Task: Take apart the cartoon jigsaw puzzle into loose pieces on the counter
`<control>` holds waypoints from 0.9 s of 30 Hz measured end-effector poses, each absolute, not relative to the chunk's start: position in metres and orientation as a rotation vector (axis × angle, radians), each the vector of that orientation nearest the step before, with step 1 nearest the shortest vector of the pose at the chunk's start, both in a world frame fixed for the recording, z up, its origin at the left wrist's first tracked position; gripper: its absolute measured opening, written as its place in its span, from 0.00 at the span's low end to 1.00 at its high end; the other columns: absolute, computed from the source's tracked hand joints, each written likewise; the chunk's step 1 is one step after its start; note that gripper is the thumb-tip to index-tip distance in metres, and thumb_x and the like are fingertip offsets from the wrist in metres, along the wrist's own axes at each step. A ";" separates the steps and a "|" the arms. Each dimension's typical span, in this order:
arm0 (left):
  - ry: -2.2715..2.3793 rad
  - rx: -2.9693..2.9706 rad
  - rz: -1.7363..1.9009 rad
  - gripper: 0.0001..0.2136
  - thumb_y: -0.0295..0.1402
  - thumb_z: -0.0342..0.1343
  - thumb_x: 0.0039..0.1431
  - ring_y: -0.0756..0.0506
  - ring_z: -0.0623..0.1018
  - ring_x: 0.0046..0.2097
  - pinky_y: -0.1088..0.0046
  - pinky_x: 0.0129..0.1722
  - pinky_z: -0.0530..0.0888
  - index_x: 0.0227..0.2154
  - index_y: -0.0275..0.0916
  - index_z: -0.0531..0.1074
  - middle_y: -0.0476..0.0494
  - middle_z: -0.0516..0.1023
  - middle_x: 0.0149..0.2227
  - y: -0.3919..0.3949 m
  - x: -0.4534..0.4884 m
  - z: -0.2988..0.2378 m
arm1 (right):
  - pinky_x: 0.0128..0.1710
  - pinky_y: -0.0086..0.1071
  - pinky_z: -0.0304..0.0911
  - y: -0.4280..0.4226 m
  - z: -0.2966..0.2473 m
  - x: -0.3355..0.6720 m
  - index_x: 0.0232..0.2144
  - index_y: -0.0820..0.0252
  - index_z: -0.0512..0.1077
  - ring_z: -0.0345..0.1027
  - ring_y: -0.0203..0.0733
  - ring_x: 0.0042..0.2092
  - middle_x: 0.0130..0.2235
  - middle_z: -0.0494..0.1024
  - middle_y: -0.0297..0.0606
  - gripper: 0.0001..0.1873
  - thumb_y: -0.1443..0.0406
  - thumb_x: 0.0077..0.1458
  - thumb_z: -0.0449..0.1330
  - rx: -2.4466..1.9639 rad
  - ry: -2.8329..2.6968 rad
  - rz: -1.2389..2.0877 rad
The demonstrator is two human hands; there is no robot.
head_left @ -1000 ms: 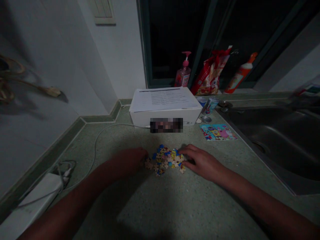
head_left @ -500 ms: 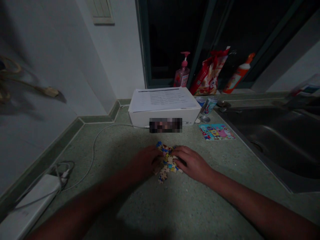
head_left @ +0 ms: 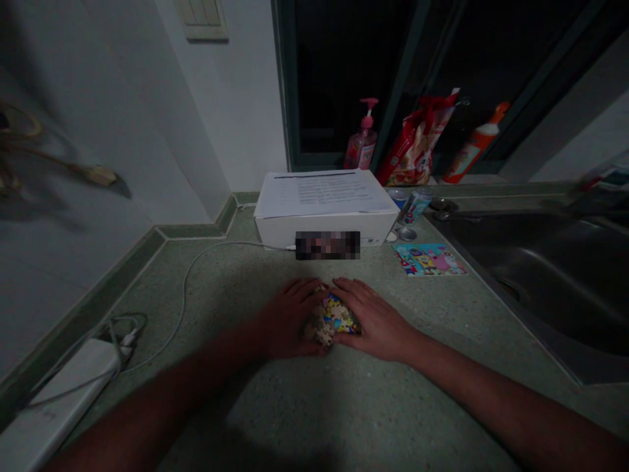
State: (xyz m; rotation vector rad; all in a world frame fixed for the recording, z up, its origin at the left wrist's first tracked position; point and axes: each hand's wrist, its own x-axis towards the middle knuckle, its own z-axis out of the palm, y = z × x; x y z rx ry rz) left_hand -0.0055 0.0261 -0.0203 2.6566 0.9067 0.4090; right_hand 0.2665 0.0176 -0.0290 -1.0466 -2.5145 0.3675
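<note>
A small heap of colourful jigsaw pieces (head_left: 330, 321) lies on the green speckled counter (head_left: 314, 406) in dim light. My left hand (head_left: 287, 318) cups the heap from the left and my right hand (head_left: 374, 320) cups it from the right. Both sets of fingers curve round the pieces and the fingertips nearly meet at the far side. The pieces are pressed together between my palms and rest on the counter.
A white box (head_left: 324, 208) with a printed sheet on top stands behind my hands. A cartoon picture card (head_left: 427, 259) lies to its right, beside a can (head_left: 414, 206) and a steel sink (head_left: 550, 269). Bottles and a red bag line the window sill. A white cable (head_left: 189, 282) and power strip (head_left: 63, 387) lie left.
The scattered pieces have been pushed together into a tight heap. Both hands moved inward from the sides and now close round the pile.
</note>
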 end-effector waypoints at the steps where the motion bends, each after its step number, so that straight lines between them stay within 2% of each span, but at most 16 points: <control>1: 0.893 2.664 0.442 0.49 0.64 0.63 0.55 0.28 0.63 0.73 0.41 0.72 0.57 0.71 0.40 0.58 0.27 0.64 0.71 0.026 -0.004 -0.022 | 0.69 0.62 0.56 0.019 -0.028 0.266 0.69 0.60 0.62 0.61 0.62 0.70 0.69 0.68 0.57 0.44 0.49 0.58 0.70 -1.037 -2.501 0.374; 5: 0.919 2.664 0.533 0.39 0.58 0.63 0.61 0.31 0.69 0.68 0.45 0.68 0.65 0.68 0.42 0.63 0.32 0.69 0.68 0.026 0.003 -0.024 | 0.64 0.56 0.65 0.022 -0.022 0.264 0.62 0.60 0.68 0.69 0.57 0.63 0.62 0.76 0.53 0.29 0.56 0.65 0.65 -1.012 -2.444 0.421; 8: 0.959 2.650 0.562 0.33 0.53 0.64 0.63 0.32 0.72 0.65 0.46 0.66 0.68 0.65 0.42 0.66 0.33 0.72 0.66 0.028 0.005 -0.025 | 0.61 0.55 0.68 0.025 -0.020 0.260 0.59 0.59 0.71 0.71 0.56 0.59 0.58 0.78 0.51 0.23 0.61 0.64 0.64 -1.011 -2.405 0.432; 13: 0.957 2.647 0.598 0.30 0.49 0.65 0.64 0.34 0.74 0.63 0.48 0.64 0.70 0.64 0.42 0.68 0.35 0.75 0.62 0.030 0.007 -0.028 | 0.58 0.55 0.69 0.029 -0.021 0.257 0.58 0.59 0.72 0.72 0.57 0.57 0.55 0.79 0.49 0.23 0.64 0.61 0.66 -1.007 -2.397 0.423; 19: 0.931 2.658 0.615 0.24 0.44 0.61 0.68 0.35 0.75 0.61 0.50 0.62 0.72 0.62 0.41 0.69 0.36 0.77 0.60 0.028 0.008 -0.024 | 0.58 0.54 0.70 0.027 -0.023 0.259 0.58 0.61 0.71 0.73 0.56 0.57 0.56 0.79 0.51 0.23 0.68 0.60 0.63 -0.975 -2.387 0.376; 23: 0.944 2.648 0.651 0.20 0.35 0.60 0.68 0.37 0.76 0.60 0.50 0.61 0.74 0.61 0.43 0.69 0.38 0.78 0.59 0.028 0.008 -0.025 | 0.56 0.51 0.72 0.028 -0.022 0.258 0.56 0.60 0.72 0.75 0.54 0.55 0.54 0.80 0.50 0.18 0.68 0.63 0.60 -0.967 -2.348 0.363; 27: 0.947 2.635 0.706 0.20 0.31 0.59 0.68 0.37 0.77 0.59 0.50 0.60 0.75 0.60 0.42 0.69 0.38 0.79 0.58 0.029 0.008 -0.030 | 0.53 0.50 0.74 0.029 -0.025 0.259 0.52 0.59 0.73 0.76 0.52 0.52 0.50 0.82 0.47 0.12 0.68 0.67 0.58 -0.964 -2.306 0.370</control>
